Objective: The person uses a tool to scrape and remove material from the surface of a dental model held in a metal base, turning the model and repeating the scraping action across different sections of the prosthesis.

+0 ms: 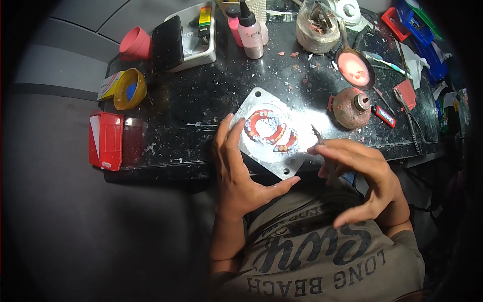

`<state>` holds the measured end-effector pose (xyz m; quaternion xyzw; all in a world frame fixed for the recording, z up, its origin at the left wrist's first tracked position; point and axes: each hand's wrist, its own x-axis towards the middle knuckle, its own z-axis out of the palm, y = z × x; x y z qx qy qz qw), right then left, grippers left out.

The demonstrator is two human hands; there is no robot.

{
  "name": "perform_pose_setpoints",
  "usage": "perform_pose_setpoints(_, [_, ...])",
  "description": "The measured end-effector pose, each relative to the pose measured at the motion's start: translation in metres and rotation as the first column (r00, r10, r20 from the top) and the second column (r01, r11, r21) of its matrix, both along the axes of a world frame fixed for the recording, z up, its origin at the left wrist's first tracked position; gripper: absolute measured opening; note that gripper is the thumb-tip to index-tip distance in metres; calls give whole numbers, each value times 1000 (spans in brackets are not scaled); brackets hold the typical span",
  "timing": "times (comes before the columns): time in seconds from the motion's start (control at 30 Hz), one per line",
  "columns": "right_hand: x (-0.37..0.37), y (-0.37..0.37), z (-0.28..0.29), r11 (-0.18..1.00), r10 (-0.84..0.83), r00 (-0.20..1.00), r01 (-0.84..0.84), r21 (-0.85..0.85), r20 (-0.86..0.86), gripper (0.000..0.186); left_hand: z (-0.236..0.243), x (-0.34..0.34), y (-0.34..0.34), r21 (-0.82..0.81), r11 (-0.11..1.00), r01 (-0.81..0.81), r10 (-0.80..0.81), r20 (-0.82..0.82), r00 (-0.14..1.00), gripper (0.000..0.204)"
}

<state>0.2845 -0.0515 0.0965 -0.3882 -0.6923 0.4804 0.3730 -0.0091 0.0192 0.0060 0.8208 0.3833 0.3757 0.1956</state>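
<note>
My left hand [236, 176] grips a metal flask half [250, 101] by its edges, fingers along the left side and thumb at the near corner. White plaster fills the flask half. Set in it are a larger horseshoe-shaped red wax denture [275, 137] with teeth and a smaller curved one [288, 147] beside it. My right hand [370, 173] holds a thin, dark metal carving tool [317, 135] between thumb and fingers. Its tip points up, just right of the flask half and apart from it. Part of the tool is hidden behind the fingers.
Right of the flask half stand a round wax-smeared burner [349, 110], a red lighter [385, 117] and a pan of pink wax [354, 70]. Bottles [251, 40] and a white tray [209, 58] sit at the back. A yellow bowl [130, 89] and red box [108, 141] are left.
</note>
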Motion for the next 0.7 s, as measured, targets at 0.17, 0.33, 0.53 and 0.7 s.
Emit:
perform_pose_setpoints(0.17, [-2,2,-22,990,-99,995,98,102,3,39,0,4,-4,-17,1000,-9,9,13,1000,142])
perform_pose_setpoints(0.33, [-19,13,-20,961,-222,948,173,218,228,29,4,3,0,-26,999,32,-32,-26,999,136])
perform_pose_setpoints(0.53, [-40,49,-20,856,-336,823,63,514,459,35,2,7,7,-58,996,64,-60,70,996,133])
perform_pose_setpoints(0.7, [-53,67,-17,821,-372,766,10,570,523,23,-10,10,16,-135,985,110,-68,280,957,115])
